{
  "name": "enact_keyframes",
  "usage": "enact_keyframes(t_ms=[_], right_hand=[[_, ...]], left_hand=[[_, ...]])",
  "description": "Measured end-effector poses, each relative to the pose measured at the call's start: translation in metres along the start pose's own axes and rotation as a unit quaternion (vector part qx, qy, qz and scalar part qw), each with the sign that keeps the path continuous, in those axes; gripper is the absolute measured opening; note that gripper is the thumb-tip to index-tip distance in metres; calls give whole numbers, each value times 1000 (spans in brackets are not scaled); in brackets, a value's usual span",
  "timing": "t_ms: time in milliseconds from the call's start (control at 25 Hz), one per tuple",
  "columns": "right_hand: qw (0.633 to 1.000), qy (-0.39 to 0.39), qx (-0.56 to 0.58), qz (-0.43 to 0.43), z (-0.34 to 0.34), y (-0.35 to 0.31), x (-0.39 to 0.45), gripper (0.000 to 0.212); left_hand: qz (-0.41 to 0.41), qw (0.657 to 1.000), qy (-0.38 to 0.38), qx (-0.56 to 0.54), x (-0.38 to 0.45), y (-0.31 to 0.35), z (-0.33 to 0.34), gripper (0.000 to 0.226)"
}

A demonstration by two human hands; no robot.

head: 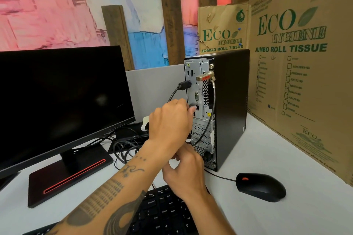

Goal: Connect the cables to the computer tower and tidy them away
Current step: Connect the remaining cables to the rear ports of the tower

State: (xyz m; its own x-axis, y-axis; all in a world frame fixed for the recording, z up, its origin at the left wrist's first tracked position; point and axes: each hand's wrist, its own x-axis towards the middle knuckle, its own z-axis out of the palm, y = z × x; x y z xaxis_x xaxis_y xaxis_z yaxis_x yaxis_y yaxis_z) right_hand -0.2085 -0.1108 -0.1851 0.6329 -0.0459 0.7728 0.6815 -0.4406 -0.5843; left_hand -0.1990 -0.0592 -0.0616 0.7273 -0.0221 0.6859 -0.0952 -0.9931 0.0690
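Cardboard cartons (298, 74): two, printed "Eco Hygiene Jumbo Roll Tissue", stood upright behind and to the right of the tower, apparently serving as a partition at the desk's edge.

Monitor (59, 97): screen dark, set at the left on a flat base with a red stripe. Its leads are run out behind the stand toward the tower.

Computer tower (229, 108): stood upright on the white desk (305, 187), rear panel turned toward the person, judged so placed that the ports can be reached. One black plug (185, 84) is already seated in an upper port; a brass-coloured security lock (205, 77) is fixed beside it, its cable hanging down the panel.

Keyboard (164, 213): black, at the near edge, partly covered by the forearms.

Loose cables (126, 147): a tangle left on the desk between monitor base and tower, not yet tidied.

Mouse (260, 187): black, right of the keyboard, its thin lead run to the foot of the tower.

Left hand (170, 122): raised to the mid rear panel, fingers curled round a small dark connector (192, 105) held against a port, judged to be in the act of insertion.

Right hand (184, 170): lower, near the base of the panel, fingers curled. A cable appears to be pinched there, but what is held cannot be told.
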Motion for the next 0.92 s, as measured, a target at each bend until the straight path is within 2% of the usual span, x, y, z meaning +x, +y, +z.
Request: enact_keyframes(t_ms=[80,240,360,480,600,680,760,840,920], right_hand=[[1000,9,-2,-8,0,-2,0,19],[1000,9,-3,3,2,-1,-3,38],[1000,-2,4,27,1,4,-4,22],[999,-9,3,31,1,2,-2,17],[997,-62,22,51,-5,-2,-1,26],[991,-106,13,80,-9,-4,1,32],[987,-127,-4,95,-14,-5,6,26],[982,-155,-17,106,-24,-4,8,31],[973,-203,-24,110,-48,-3,10,17]], left_hand=[[-31,999,-18,-15,2,2,0,40],[-80,995,-21,-48,4,12,5,43],[-84,993,-21,-81,3,17,11,45],[-127,984,-14,-125,6,16,15,51],[-185,965,-13,-184,3,17,22,52],[-195,957,-22,-214,1,17,28,46],[-181,965,-35,-188,1,18,26,43],[-138,984,-35,-108,3,15,19,44],[-78,996,-34,-22,7,12,10,44]])
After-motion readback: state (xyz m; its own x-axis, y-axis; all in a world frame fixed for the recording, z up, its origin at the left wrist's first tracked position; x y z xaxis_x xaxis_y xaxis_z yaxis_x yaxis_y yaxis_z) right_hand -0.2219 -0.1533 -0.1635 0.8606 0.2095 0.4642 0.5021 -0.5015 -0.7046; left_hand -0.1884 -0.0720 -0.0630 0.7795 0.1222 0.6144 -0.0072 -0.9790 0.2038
